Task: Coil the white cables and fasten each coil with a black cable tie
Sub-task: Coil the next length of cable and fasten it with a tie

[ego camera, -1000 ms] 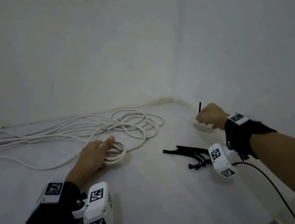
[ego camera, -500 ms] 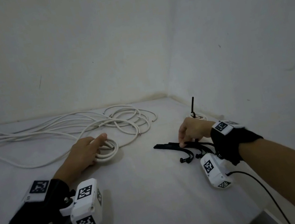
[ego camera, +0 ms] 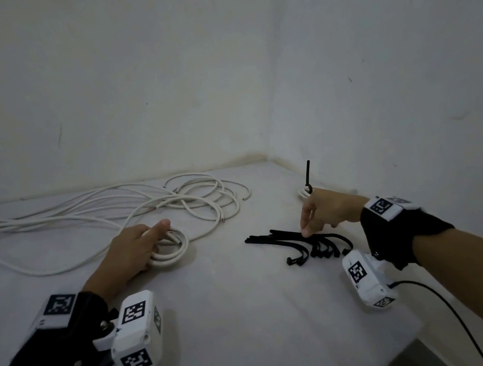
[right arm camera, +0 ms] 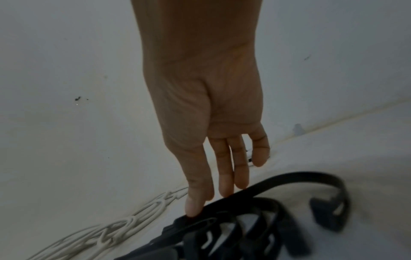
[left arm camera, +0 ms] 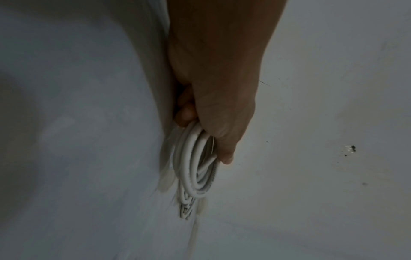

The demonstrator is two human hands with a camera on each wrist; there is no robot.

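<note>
My left hand (ego camera: 136,248) grips a small coil of white cable (ego camera: 172,252) that lies on the white table; the left wrist view shows the fingers curled round the coil (left arm camera: 195,167) with the thumb along its top. My right hand (ego camera: 322,212) reaches down with straight fingers, its fingertips (right arm camera: 193,207) touching the pile of black cable ties (ego camera: 308,243), which shows large and blurred (right arm camera: 255,219) in the right wrist view. A tied coil (ego camera: 304,194) sits by the right wall, its tie tail (ego camera: 308,171) standing upright.
Loose white cables (ego camera: 79,216) sprawl across the back left of the table (ego camera: 242,326) and loop behind the held coil. Walls close the back and right sides. The table's corner edge (ego camera: 419,338) is at the lower right.
My right hand has left the tied coil by the wall and come back toward me onto the pile of ties. The left hand has kept its hold on the small coil.
</note>
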